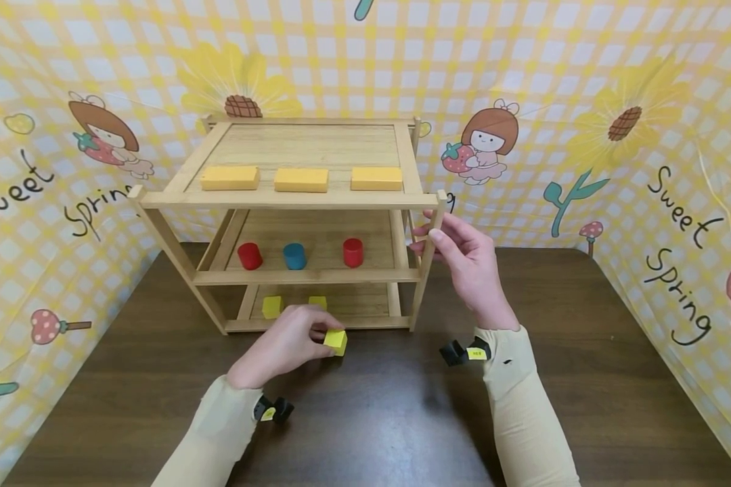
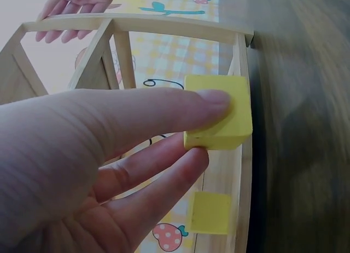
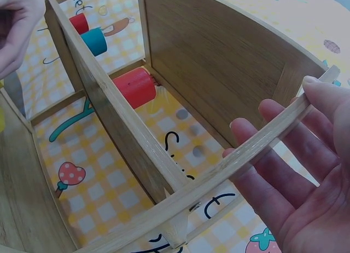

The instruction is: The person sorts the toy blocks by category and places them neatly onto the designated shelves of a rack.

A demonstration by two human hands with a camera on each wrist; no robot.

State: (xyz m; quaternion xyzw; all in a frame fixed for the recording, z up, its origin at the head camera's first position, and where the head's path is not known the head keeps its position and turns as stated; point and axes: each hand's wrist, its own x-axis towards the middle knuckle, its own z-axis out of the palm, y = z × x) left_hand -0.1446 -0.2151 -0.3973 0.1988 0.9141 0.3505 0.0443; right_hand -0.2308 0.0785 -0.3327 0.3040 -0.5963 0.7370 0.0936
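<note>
My left hand [image 1: 283, 341] pinches a yellow cube [image 1: 336, 342] between thumb and fingers, just in front of the bottom tier of a three-tier wooden shelf [image 1: 307, 276]. In the left wrist view the thumb lies on one face of that cube [image 2: 232, 121]. On the bottom tier sit two more yellow cubes, one at the left [image 1: 272, 307] and one partly hidden behind my hand [image 1: 317, 301]. At the shelf's right side my right hand [image 1: 475, 267] holds the front post [image 3: 268, 130], thumb on one side and fingers on the other.
The middle tier bears a red cylinder [image 1: 250, 256], a blue cylinder [image 1: 294, 256] and another red cylinder [image 1: 352, 253]. Three orange-yellow rectangular blocks [image 1: 301, 180] lie in a row along the top tier's front. Patterned cloth [image 1: 353, 67] surrounds the dark wooden table [image 1: 365, 419].
</note>
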